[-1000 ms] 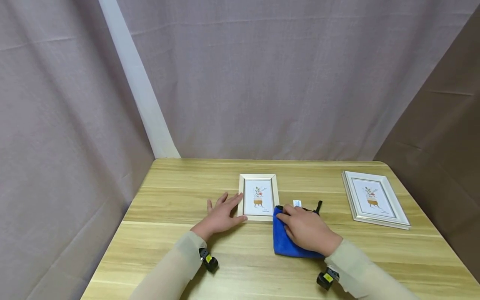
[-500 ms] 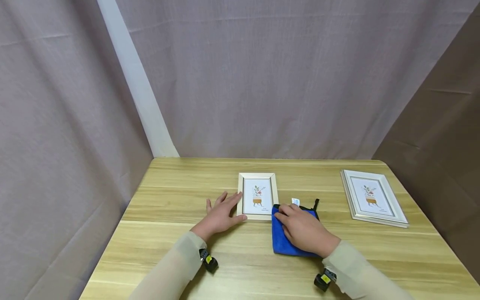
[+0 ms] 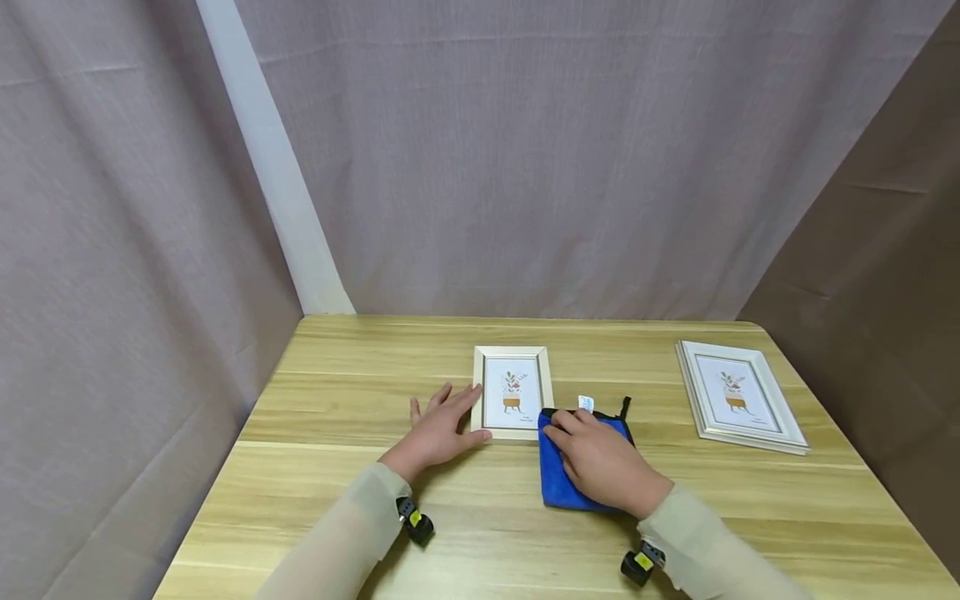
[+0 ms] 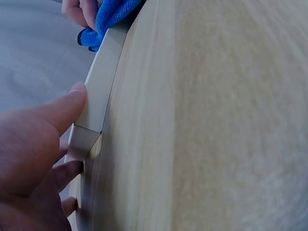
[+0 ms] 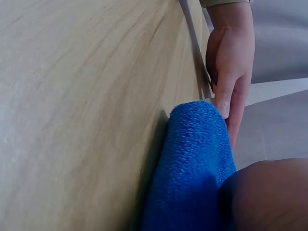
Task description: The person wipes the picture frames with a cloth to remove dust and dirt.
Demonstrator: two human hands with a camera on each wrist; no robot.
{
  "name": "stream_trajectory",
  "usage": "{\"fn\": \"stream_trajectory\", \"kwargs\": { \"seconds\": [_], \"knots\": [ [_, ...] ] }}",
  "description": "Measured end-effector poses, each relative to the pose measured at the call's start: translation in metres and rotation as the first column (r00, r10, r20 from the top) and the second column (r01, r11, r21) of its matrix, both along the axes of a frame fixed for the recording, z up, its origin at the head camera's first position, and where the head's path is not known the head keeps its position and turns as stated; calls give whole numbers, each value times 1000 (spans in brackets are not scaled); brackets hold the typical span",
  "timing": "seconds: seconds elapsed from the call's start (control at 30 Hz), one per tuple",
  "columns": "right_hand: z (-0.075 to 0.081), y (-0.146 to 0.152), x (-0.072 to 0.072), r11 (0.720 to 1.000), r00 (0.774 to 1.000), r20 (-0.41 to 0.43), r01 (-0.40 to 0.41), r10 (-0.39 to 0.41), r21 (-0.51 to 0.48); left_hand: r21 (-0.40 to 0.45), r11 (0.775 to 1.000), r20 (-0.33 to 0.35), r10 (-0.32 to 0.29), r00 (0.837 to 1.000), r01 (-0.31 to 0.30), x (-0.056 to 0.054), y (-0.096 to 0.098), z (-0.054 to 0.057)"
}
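A pale-rimmed picture frame [image 3: 512, 396], with a potted-plant print, lies flat near the table's middle. My left hand [image 3: 438, 431] rests at its lower left corner, fingers spread. In the left wrist view the thumb [image 4: 67, 108] touches the frame's near edge, while other fingertips are at its left side. My right hand [image 3: 600, 460] holds a blue cloth [image 3: 558, 479] with dark trim and a white tag, its fingers bent over the top. The cloth meets the frame's lower right corner. In the right wrist view the fluffy blue cloth [image 5: 192, 159] hides most of the frame.
Stacked white picture frames [image 3: 738, 398] lie at the right of the wooden table [image 3: 375, 350], the top one with a similar print. Grey curtains [image 3: 525, 167] hang behind and to the left, and a brown one [image 3: 862, 275] to the right.
Everything drifts slightly left in the head view. The right hand and cloth shift a little further left than the middle frame does; the left hand keeps its place at the corner.
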State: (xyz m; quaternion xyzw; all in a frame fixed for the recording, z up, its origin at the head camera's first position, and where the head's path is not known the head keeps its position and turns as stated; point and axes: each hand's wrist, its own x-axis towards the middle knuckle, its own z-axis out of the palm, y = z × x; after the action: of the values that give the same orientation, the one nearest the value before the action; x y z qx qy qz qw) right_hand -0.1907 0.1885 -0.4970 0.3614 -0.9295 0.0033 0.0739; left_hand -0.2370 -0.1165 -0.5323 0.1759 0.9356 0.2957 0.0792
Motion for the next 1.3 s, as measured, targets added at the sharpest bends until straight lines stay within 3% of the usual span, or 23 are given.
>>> {"fn": "stream_trajectory", "kwargs": {
  "seconds": [0.37,0.77,1.3],
  "knots": [
    [-1,-19,0,999,999,-29,45,-44,21,-6,1000,-4,0,1000,0,0,-1,0],
    [4,-40,-9,993,994,2,105,-105,54,-9,1000,-7,-7,1000,7,-1,-1,0],
    [5,-48,-26,975,988,-13,155,-155,158,-44,999,-15,-8,1000,7,-2,0,0]
  ]
}}
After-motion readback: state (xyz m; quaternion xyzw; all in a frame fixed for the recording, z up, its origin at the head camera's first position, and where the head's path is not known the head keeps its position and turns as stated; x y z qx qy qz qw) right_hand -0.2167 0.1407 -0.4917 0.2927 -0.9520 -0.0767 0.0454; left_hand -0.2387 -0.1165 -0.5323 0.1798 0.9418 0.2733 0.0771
